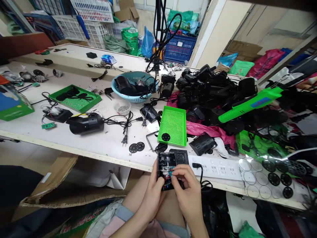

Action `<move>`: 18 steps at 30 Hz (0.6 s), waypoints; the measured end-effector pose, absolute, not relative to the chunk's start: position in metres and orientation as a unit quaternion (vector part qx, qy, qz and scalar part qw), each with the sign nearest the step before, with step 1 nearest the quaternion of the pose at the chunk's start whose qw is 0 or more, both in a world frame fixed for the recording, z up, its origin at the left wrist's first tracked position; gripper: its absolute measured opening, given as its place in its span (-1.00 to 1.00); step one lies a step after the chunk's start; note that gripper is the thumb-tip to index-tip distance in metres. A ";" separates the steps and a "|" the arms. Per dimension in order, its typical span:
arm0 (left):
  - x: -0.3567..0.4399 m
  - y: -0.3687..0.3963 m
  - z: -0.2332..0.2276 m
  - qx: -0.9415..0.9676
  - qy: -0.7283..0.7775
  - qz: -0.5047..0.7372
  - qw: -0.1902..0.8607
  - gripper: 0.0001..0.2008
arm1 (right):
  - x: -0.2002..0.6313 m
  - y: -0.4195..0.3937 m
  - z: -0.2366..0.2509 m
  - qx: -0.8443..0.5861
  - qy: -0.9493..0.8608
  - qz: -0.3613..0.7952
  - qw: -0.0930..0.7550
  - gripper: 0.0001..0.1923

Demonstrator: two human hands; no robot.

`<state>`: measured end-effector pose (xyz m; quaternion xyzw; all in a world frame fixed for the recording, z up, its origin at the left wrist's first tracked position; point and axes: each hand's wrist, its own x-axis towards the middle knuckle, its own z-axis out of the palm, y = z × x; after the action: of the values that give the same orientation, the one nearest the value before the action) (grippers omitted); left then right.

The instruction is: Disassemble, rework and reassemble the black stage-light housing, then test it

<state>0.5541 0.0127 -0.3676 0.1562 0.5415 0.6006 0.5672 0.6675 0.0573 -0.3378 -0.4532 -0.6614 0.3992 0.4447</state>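
Observation:
My left hand is closed around the left side of an open black plastic housing, held over my lap at the table's front edge. Inside the housing are a clear part and some red and blue wires. The thumb and fingertips of my right hand are pinched together at these wires, beside a small teal piece. Part of the housing is hidden behind my right fingers. A dark flat part lies just behind the housing, and a white power strip is to the right.
Behind the housing lies a green perforated tray. Farther back are a blue basket of black parts and a heap of black housings. A bright green tool hangs at the right; black cables dangle overhead. A cardboard box stands lower left.

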 end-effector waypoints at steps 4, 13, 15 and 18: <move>0.554 0.012 -0.369 0.197 0.541 0.604 0.551 -0.29 | 0.666 0.058 -0.338 -0.450 -0.663 0.395 0.450 -0.86; 0.552 0.008 -0.369 0.247 0.498 0.631 0.541 -0.31 | 0.669 0.055 -0.337 -0.425 -0.688 0.367 0.459 -0.85; 0.551 0.007 -0.371 0.245 0.485 0.640 0.543 -0.31 | 0.669 0.055 -0.335 -0.416 -0.697 0.356 0.462 -0.83; 0.551 0.007 -0.368 0.217 0.449 0.657 0.566 -0.30 | 0.669 0.055 -0.332 -0.405 -0.709 0.349 0.460 -0.82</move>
<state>0.5512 0.0069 -0.3681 0.2166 0.4490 0.6565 0.5661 0.6687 0.0546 -0.3321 -0.4047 -0.7092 0.3489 0.4600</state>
